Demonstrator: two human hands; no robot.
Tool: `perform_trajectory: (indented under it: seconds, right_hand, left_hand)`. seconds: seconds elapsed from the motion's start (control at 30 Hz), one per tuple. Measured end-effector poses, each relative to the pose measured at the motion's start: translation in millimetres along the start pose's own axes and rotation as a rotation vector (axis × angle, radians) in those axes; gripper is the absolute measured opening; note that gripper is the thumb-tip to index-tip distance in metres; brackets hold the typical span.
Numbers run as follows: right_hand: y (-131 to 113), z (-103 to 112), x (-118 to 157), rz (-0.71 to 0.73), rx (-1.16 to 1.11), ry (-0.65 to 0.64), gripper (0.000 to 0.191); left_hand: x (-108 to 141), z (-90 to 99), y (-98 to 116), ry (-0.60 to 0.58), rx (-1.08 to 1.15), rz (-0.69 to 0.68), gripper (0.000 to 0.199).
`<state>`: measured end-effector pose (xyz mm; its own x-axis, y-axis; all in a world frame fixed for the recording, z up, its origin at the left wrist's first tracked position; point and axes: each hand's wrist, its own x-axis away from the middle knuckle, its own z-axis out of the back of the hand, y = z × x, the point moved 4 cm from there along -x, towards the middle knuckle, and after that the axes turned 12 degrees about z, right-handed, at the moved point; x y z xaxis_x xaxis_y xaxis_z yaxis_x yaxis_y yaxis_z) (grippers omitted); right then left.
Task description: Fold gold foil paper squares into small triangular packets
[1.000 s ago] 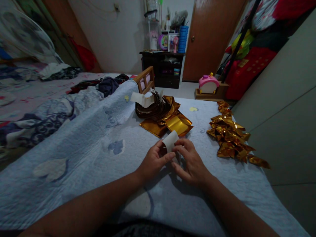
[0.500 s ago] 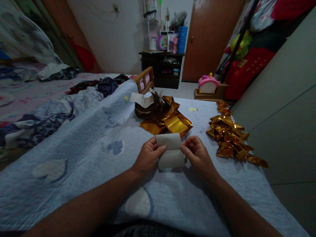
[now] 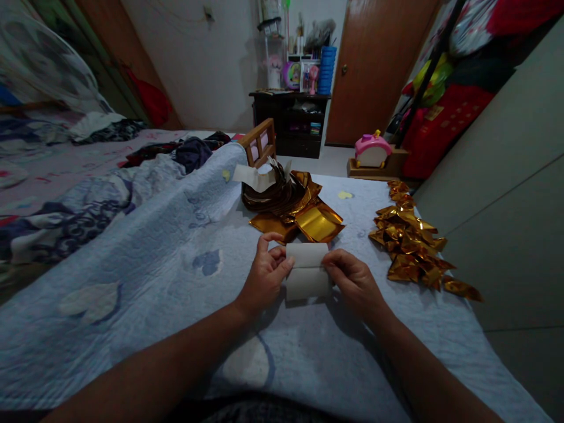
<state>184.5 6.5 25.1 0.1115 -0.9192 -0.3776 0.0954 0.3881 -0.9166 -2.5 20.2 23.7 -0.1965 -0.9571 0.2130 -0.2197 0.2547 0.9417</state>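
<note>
Between my hands is a sheet of paper (image 3: 308, 282), pale side up, its far and near edges curled in so they meet along a line across the middle. My left hand (image 3: 264, 273) pinches its left edge with thumb and fingers, the index finger raised off it. At the right edge, the thumb and fingers of my right hand (image 3: 350, 273) close on the paper near that middle line. Just beyond lies a stack of gold foil sheets (image 3: 318, 220), some bent up with pale backs showing. The underside of the held sheet is hidden.
Folded gold foil pieces (image 3: 408, 244) are heaped at the bed's right edge, beside a pale cabinet (image 3: 497, 223). A blue quilt (image 3: 176, 329) covers the bed. Past its far end stand a small wooden rail (image 3: 259, 144), a pink toy case (image 3: 373, 150) and a dark shelf (image 3: 286, 126).
The paper has shifted slightly right and lies straighter, its two curled edges closer together. My left index finger has lifted from it. My right fingers have closed more tightly at the right edge.
</note>
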Motion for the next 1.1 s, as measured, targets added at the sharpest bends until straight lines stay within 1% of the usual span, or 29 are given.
perform_trajectory:
  seconds: [0.07, 0.1, 0.17, 0.23, 0.33, 0.4, 0.57, 0.73, 0.8, 0.87, 1.0, 1.1]
  right_hand:
    - [0, 3, 0, -0.026, 0.009, 0.021, 0.015]
    - [0, 4, 0, -0.040, 0.011, 0.034, 0.015]
    - [1, 6, -1, -0.070, -0.005, 0.051, 0.015]
    - [3, 7, -1, -0.106, -0.052, 0.058, 0.015]
    - [5, 5, 0, -0.139, -0.131, 0.031, 0.014]
    - [6, 4, 0, -0.126, -0.143, 0.000, 0.013]
    - [7, 3, 1, -0.014, -0.058, -0.104, 0.019]
    - [-1, -2, 0, 0.209, 0.113, -0.201, 0.031]
    - [-4, -6, 0, 0.240, 0.128, -0.245, 0.036]
    - [-4, -8, 0, 0.236, 0.123, -0.281, 0.037]
    - [-2, -6, 0, 0.204, 0.078, -0.274, 0.026]
    - [0, -5, -1, 0.151, 0.002, -0.242, 0.017]
  left_hand:
    - [0, 1.1, 4, -0.027, -0.100, -0.015, 0.016]
    - [0, 1.7, 5, -0.050, -0.153, -0.013, 0.009]
    - [-1, 3.8, 7, -0.082, -0.200, -0.008, 0.011]
    - [-2, 6.1, 8, -0.108, -0.190, 0.019, 0.015]
    - [-5, 9.4, 5, -0.124, -0.155, 0.091, 0.019]
    - [-7, 11.1, 2, -0.134, -0.130, 0.133, 0.020]
    - [-13, 13.8, -5, -0.146, -0.056, 0.189, 0.020]
    - [-15, 14.7, -6, -0.106, -0.018, 0.200, 0.022]
    - [-14, 14.8, -5, -0.085, -0.023, 0.192, 0.023]
    - [-14, 14.6, -4, -0.078, -0.027, 0.183, 0.025]
    - [-12, 13.2, -4, -0.088, -0.055, 0.173, 0.029]
    - [-11, 10.8, -2, -0.097, -0.116, 0.126, 0.025]
